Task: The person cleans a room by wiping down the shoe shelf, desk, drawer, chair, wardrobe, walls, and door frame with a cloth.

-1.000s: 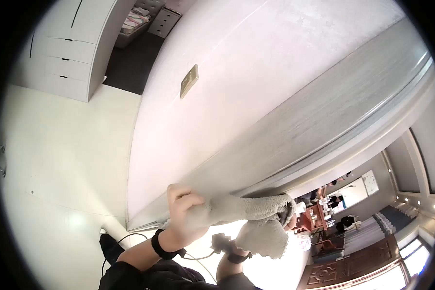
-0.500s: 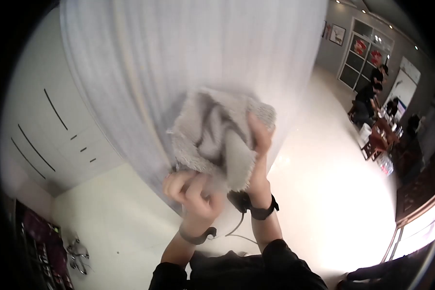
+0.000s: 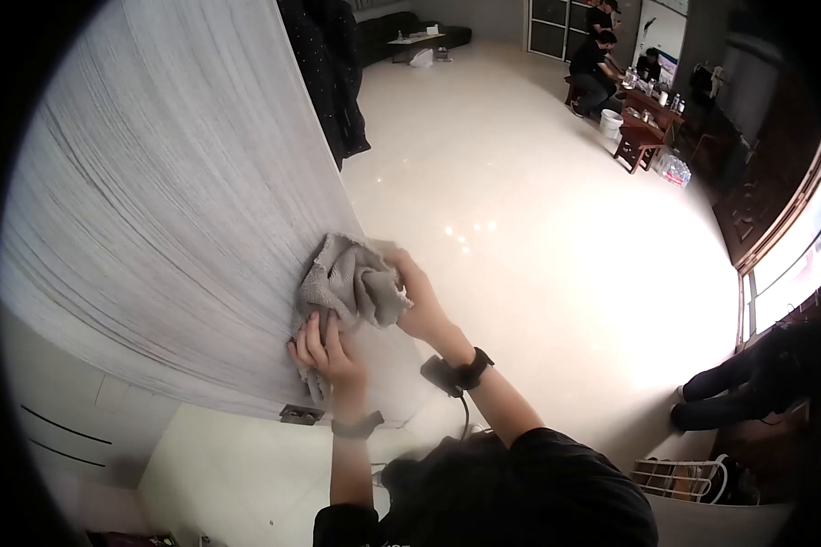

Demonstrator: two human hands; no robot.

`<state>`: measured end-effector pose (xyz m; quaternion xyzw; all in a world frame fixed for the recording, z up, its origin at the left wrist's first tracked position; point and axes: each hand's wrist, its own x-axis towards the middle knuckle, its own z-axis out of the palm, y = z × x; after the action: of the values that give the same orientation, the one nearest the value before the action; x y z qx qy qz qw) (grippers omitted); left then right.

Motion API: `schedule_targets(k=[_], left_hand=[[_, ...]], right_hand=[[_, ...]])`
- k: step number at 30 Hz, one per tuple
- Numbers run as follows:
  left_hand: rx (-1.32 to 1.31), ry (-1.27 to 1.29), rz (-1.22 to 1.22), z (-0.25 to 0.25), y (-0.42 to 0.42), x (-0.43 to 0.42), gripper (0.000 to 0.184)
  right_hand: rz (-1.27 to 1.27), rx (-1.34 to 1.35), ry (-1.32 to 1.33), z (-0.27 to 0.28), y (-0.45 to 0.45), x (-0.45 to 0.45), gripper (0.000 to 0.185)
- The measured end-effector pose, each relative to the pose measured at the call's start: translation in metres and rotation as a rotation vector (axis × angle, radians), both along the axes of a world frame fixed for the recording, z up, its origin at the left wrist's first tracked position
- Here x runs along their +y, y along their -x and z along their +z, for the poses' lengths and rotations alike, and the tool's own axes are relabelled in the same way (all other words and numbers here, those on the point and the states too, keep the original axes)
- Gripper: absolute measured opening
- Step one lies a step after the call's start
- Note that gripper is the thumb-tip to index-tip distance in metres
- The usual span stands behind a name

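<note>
A grey, fluffy cleaning cloth (image 3: 342, 278) is bunched up against the pale wood-grained panel (image 3: 173, 191), close to its right edge. My left hand (image 3: 330, 357) presses the lower part of the cloth, its fingers bent over the fabric. Around the cloth's right side curls my right hand (image 3: 412, 290), with its fingertips partly hidden behind the folds. Both wrists wear dark straps, and a small black box with a cable hangs at the right one. Below the cloth, a dark metal plate (image 3: 301, 415) is set in the panel's lower edge.
Dark clothing (image 3: 328, 73) hangs beyond the panel's edge. Glossy tiled floor (image 3: 511, 264) stretches to the right. Several people sit or stand by a wooden table (image 3: 652, 105) far off. A person's dark-trousered legs (image 3: 739, 378) and a white wire rack (image 3: 680, 479) are at right.
My view has swung right, so the panel now sits further left and more floor shows. The cloth looks more bunched, and my left hand's fingers now lie on it.
</note>
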<state>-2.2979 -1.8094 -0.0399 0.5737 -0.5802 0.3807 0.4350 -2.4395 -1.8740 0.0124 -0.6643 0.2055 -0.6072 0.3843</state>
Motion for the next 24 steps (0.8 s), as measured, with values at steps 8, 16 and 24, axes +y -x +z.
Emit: schedule_targets(k=[8,16,24], left_hand=[[0.015,0.328,-0.134,0.096,-0.046,0.022,0.018],[0.075,0.360,-0.129,0.100,-0.144,0.092,0.007],[0.081,0.494,-0.357,0.060,-0.203,0.088,0.030]], right_hand=[[-0.067,0.131,0.374,0.064,-0.059,0.014,0.056],[-0.230,-0.015,0.581,0.089,-0.173,0.078,0.048],[0.110,-0.119,-0.201,-0.095,-0.262,0.114,0.053]])
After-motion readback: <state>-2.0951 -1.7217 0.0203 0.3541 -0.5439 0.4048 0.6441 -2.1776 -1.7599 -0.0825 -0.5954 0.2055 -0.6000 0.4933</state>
